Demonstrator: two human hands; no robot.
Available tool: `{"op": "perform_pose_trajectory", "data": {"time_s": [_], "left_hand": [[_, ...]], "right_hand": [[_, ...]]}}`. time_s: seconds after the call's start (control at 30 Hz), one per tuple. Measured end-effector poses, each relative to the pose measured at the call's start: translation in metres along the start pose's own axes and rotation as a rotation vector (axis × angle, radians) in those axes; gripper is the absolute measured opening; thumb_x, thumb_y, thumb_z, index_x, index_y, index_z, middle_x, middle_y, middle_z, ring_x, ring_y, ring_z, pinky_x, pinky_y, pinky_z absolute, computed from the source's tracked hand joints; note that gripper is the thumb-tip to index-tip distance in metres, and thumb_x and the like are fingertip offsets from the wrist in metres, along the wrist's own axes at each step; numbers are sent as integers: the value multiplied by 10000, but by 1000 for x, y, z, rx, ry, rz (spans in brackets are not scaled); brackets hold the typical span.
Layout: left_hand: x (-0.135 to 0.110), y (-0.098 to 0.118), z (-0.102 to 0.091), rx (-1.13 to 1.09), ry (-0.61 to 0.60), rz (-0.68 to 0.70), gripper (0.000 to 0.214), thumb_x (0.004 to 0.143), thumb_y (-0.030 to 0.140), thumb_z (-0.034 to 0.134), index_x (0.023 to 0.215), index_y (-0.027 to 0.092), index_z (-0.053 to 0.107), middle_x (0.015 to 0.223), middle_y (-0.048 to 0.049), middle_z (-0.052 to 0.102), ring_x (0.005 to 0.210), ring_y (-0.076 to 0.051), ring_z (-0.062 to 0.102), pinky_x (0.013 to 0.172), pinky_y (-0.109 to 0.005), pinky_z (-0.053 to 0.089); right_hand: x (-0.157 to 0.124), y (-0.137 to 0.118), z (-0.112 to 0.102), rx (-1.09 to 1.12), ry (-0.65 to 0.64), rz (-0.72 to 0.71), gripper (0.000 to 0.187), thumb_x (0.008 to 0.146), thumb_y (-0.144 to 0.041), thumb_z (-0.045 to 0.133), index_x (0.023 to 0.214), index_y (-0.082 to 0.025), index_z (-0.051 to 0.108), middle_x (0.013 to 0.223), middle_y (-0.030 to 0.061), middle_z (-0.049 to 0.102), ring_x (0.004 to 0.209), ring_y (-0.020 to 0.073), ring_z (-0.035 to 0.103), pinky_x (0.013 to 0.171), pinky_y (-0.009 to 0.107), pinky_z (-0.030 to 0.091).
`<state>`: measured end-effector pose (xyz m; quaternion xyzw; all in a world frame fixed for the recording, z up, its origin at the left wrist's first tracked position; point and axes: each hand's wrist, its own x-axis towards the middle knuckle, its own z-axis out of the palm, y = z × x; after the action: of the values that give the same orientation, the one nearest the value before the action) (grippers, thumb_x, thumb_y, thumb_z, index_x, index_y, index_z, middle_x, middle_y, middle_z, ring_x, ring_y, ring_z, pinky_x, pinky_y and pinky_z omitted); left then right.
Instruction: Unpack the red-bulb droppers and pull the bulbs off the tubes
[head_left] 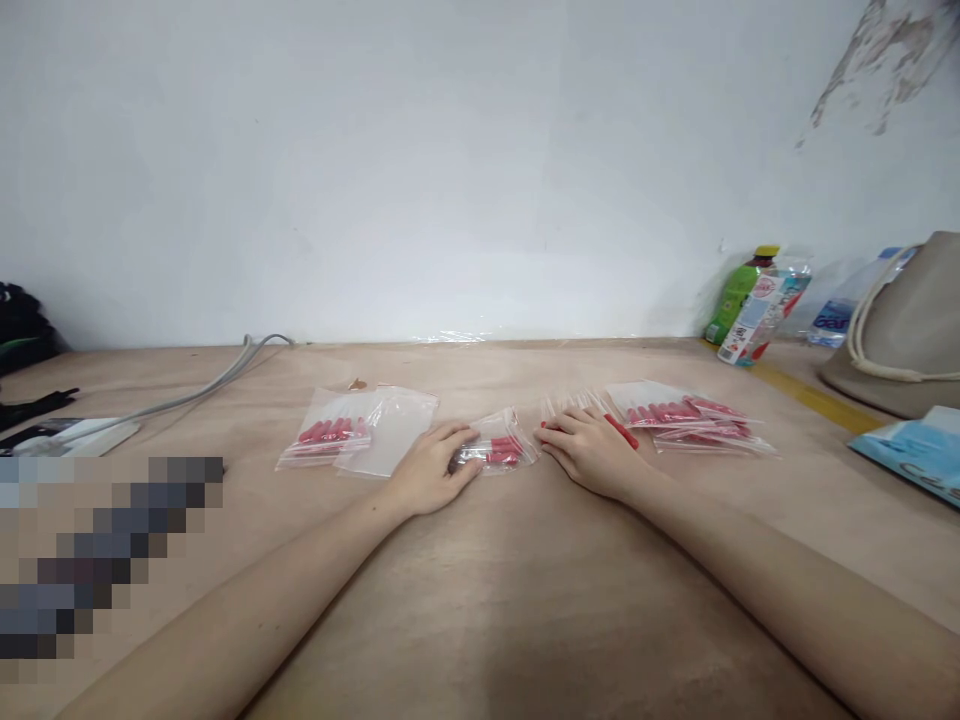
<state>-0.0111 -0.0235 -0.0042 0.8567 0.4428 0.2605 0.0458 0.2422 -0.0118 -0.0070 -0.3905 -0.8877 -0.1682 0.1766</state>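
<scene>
My left hand point(431, 470) has its thumb and fingers around the left end of a clear plastic bag point(527, 445). Inside that bag lie several slim red-ended items point(504, 450) with clear or pale shafts; their exact kind is not clear. My right hand point(592, 448) rests palm down, fingers stretched, over a loose group of similar slim items point(570, 402). A red end point(622, 432) shows beside its knuckles. To the left sit a filled zip bag point(330, 430) and a flat, see-through zip bag point(397, 430). Several filled zip bags point(679, 415) overlap right of my right hand.
Bottles point(739, 295) and a carton-like printed bottle point(765, 315) stand by the wall at right, near a beige bag point(907, 320). A blue packet point(915, 450) lies at the right edge. A grey cable point(202, 390) crosses the wooden table point(480, 610) at left.
</scene>
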Motion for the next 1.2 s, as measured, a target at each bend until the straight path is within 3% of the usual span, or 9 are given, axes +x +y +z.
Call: {"op": "perform_pose_trajectory", "data": {"time_s": [0.17,0.33,0.5,0.77,1.03,1.2], "left_hand": [[0,0,-1,14,-7,-1,388,812,361,500,1148,174,556,1196,-102,538,1123,-236,484,979,-397,388],[-1,0,0,30,-15,-9,391,821,365,487,1166,189,543,1209,-89,528,1131,-226,477,985,-388,387],[-1,-1,0,35,-27,-7,402,819,363,490,1173,178,539,1212,-96,524,1133,-230,475,987,-387,385],[-1,-1,1,46,-23,-1,405,821,364,489,1171,168,543,1213,-99,523,1132,-230,474,992,-384,379],[-1,-1,0,60,-18,6,397,824,366,482,1161,167,550,1212,-98,529,1130,-229,477,986,-389,387],[0,1,0,50,-31,1,417,825,374,480,1174,154,544,1225,-104,520,1145,-228,467,1000,-384,375]], "right_hand": [[-1,-3,-2,32,28,84,237,861,-198,427,955,-190,645,939,72,635,886,191,524,748,320,336],[-3,3,-2,0,103,76,191,828,-215,464,884,-187,644,885,50,655,831,189,551,813,356,308],[-2,9,4,107,200,67,188,846,-196,445,904,-170,622,869,55,655,790,167,564,801,321,361],[4,5,13,314,253,195,140,839,-215,486,884,-187,616,859,40,662,814,171,587,760,297,413],[3,0,6,37,308,290,219,831,-284,501,672,-191,617,727,16,668,742,168,563,874,392,253],[4,-11,-4,102,353,295,176,829,-263,486,774,-201,642,803,23,666,817,163,542,886,381,214]]}}
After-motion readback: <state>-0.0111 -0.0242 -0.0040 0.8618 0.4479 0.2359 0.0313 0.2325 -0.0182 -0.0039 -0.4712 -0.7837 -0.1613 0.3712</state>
